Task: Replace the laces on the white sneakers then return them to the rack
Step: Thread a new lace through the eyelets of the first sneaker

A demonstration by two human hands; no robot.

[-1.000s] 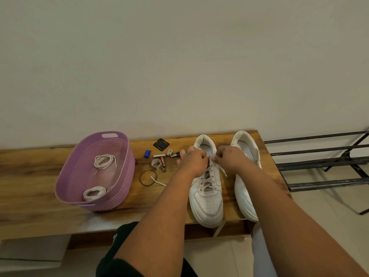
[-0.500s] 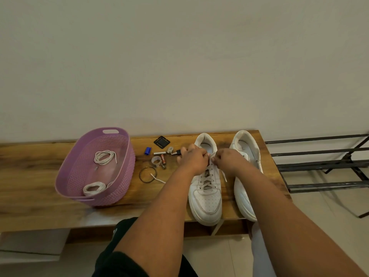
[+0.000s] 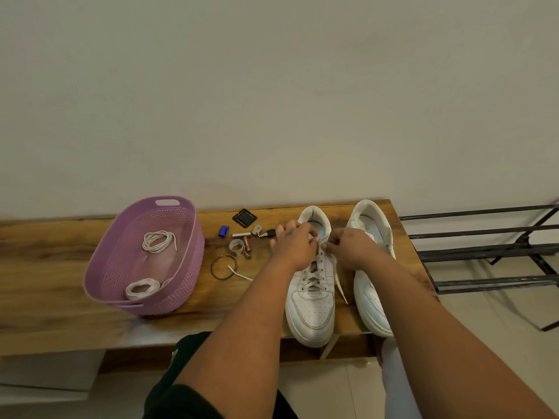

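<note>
Wood-grain bench (image 3: 45, 297) is spanning the lower half of the view, its brown top sitting against a plain pale wall (image 3: 272, 101). Nearest the camera, two bare forearms are reaching forward over the front edge of the bench. Both hands are working at the top eyelets of the left sneaker (image 3: 311, 309), a white low-top with a perforated toe cap, whose toe is overhanging the front edge. The left hand (image 3: 295, 246) is curling its fingers around the lace (image 3: 338, 282) at the tongue, and the right hand (image 3: 348, 246) is pinching the same flat white lace between thumb and fingertips; one loose end is trailing down between the two shoes. The right sneaker (image 3: 372, 297) is standing just beside the first, parallel to it, with no lace showing. To the left, a twisted metal bangle (image 3: 223, 267) is lying flat next to a short white lace end (image 3: 240, 273). Beyond it, a small roll of clear tape (image 3: 236, 247), a battery (image 3: 246, 241), a blue cap-like piece (image 3: 223, 231), a key (image 3: 267, 234) and a square black pad (image 3: 244, 217) are lying scattered. Further left, an oval lilac plastic basket (image 3: 187, 267) with a woven-pattern wall and handle slot is holding two coiled white laces (image 3: 158, 241). At far right, a black metal-bar rack (image 3: 484, 255) is standing on the tiled floor, apart from the bench.
</note>
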